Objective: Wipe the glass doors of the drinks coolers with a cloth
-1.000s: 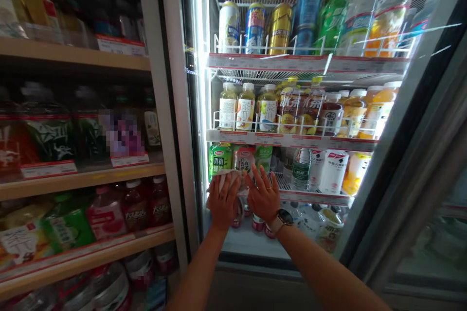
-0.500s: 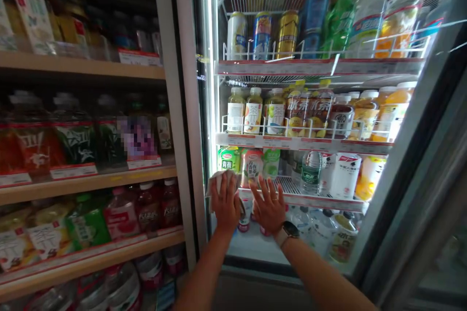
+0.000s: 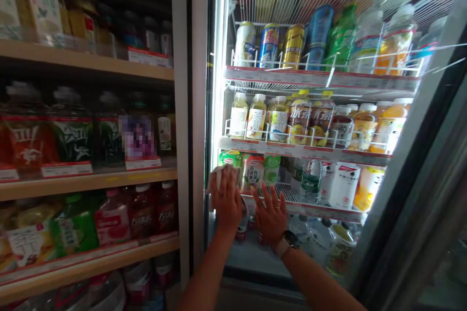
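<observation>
Two bare hands raised side by side at the left end of the lowest visible wire shelf point(image 3: 292, 194) in a brightly lit glass-door drinks cooler point(image 3: 218, 82). Left grip point(image 3: 226, 201) pressed flat, fingers close together, with a crumpled white cloth point(image 3: 223, 174) pinned under the fingertips rather than gathered in a fist, the cloth bunched near the cooler's left frame. Right grip point(image 3: 270, 216) held wide open, fingers spread, nothing in its hold, just below a pale-labelled bottle point(image 3: 253, 171) and just beside the cloth. One ring point(image 3: 277, 207) worn on a finger of that hand, one round-faced wristwatch point(image 3: 291, 241) strapped to its wrist. Whether the palms touched glass or goods, impossible to tell. Higher up, three cans point(image 3: 270, 46) lined in a row on the top rack, white, blue and gold. On the next rack down, three pale tea bottles point(image 3: 255, 119) and two iced-tea bottles point(image 3: 310, 119), packed side by side. To the right of the hands, one clear water bottle point(image 3: 312, 181) and two white bottles point(image 3: 345, 185) stood on the lowest shelf. Off to the left, three wooden shelves point(image 3: 91, 181) stocked with bottled drinks, red-edged price tags along their fronts, one label point(image 3: 138, 137) pixelated beyond reading.
</observation>
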The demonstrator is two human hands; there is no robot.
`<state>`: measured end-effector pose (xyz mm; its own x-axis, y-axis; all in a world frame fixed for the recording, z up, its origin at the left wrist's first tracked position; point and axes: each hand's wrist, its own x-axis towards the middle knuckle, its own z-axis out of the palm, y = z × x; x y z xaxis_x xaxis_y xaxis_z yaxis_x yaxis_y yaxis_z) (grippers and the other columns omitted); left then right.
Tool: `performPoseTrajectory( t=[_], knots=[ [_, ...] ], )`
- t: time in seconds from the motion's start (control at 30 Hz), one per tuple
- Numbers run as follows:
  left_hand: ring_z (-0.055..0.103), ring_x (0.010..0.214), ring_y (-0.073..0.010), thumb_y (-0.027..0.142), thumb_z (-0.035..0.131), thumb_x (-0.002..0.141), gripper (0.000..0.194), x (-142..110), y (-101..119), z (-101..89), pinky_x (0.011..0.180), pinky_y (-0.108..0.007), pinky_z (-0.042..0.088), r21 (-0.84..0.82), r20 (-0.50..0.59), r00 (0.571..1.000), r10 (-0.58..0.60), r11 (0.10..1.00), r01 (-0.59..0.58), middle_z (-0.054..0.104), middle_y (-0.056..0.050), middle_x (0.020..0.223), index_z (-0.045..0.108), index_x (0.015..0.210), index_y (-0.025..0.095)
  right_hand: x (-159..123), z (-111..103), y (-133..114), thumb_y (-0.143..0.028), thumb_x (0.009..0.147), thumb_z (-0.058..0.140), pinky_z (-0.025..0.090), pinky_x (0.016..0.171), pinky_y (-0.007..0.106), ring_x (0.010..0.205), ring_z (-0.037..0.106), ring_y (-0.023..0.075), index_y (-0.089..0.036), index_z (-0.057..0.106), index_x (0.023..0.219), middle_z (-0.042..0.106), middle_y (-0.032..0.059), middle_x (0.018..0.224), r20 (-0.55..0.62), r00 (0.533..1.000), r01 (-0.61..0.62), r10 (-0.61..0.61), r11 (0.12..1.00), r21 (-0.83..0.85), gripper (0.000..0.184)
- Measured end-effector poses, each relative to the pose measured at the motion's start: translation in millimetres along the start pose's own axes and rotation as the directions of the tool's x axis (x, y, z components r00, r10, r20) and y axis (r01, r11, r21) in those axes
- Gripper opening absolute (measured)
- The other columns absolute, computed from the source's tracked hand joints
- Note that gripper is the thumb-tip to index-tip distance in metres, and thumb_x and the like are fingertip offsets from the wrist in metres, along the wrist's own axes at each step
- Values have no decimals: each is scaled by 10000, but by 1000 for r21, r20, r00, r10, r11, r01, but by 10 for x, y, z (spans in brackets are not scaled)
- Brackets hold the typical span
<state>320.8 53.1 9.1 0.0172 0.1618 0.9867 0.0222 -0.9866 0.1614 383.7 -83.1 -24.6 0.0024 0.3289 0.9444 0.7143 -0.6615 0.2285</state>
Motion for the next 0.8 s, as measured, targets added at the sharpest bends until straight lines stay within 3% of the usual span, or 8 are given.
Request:
performPoseTrajectory(
  t=[0.1, 0.2, 0.27, 0.37, 0.43, 0.5, 0.67, 0.8],
  knots=[
    [199, 1481, -249, 197, 435, 960, 576, -174, 133, 52, 1200, -488, 276, -13, 95, 979, 182, 983, -182, 400, -53, 1529, 278, 1512, 236, 6, 3, 4, -226, 884, 494, 184, 1190, 487, 1464, 260, 262, -251, 380, 1484, 436, 82, 1509, -60, 998, 18, -18, 1000, 10, 611],
    [175, 1486, -247, 193, 437, 957, 568, -144, 44, 9, 1187, -477, 306, -29, 124, 953, 278, 961, -276, 406, -40, 1527, 297, 1505, 252, 14, -4, 1, -231, 886, 484, 185, 1189, 492, 1466, 256, 263, -250, 380, 1483, 429, 79, 1514, -58, 998, 22, -22, 1000, 9, 607],
    [167, 1488, -257, 187, 442, 952, 580, -28, -93, -51, 1183, -487, 308, -10, 82, 972, 221, 975, -221, 365, -47, 1550, 292, 1507, 262, 20, -13, -6, -236, 893, 472, 177, 1190, 499, 1466, 255, 262, -263, 346, 1499, 428, 71, 1516, -32, 999, 11, -11, 1000, 1, 619],
    [152, 1491, -276, 176, 440, 951, 595, 134, -249, -106, 1196, -530, 253, 36, -31, 1000, 1, 999, 0, 298, -78, 1579, 269, 1516, 249, 34, -26, -15, -227, 897, 472, 163, 1195, 497, 1468, 249, 260, -272, 289, 1519, 423, 66, 1519, -21, 1000, 9, -9, 1000, -6, 650],
    [152, 1491, -278, 178, 429, 957, 597, 151, -245, -84, 1201, -555, 218, 33, -73, 993, -89, 995, 91, 298, -80, 1579, 249, 1521, 250, 45, -32, -16, -223, 900, 464, 154, 1199, 495, 1472, 238, 259, -273, 267, 1526, 417, 62, 1523, -24, 1000, 12, -13, 1000, -9, 658],
    [156, 1490, -271, 176, 425, 959, 599, 75, -145, -16, 1205, -553, 211, 15, -79, 993, -93, 995, 94, 318, -70, 1571, 240, 1523, 258, 55, -36, -14, -226, 909, 448, 145, 1204, 488, 1476, 227, 255, -247, 244, 1534, 428, 68, 1514, -22, 1000, 14, -14, 1000, -12, 657],
    [167, 1489, -241, 185, 440, 957, 582, -272, 195, 149, 1224, -480, 202, -21, 9, 995, 104, 994, -103, 347, -39, 1559, 278, 1512, 253, 71, -36, -10, -196, 929, 400, 119, 1225, 427, 1486, 188, 198, -122, 188, 1539, 532, 97, 1427, -59, 998, 5, -4, 1000, 13, 650],
    [156, 1492, -224, 217, 439, 968, 546, -263, 114, 63, 1225, -437, 199, -40, 84, 962, 259, 966, -257, 389, -25, 1538, 318, 1499, 261, 71, -33, -13, -201, 929, 399, 107, 1229, 413, 1486, 186, 184, -141, 210, 1536, 551, 77, 1411, -68, 998, -5, 6, 1000, 16, 639]
  ],
)
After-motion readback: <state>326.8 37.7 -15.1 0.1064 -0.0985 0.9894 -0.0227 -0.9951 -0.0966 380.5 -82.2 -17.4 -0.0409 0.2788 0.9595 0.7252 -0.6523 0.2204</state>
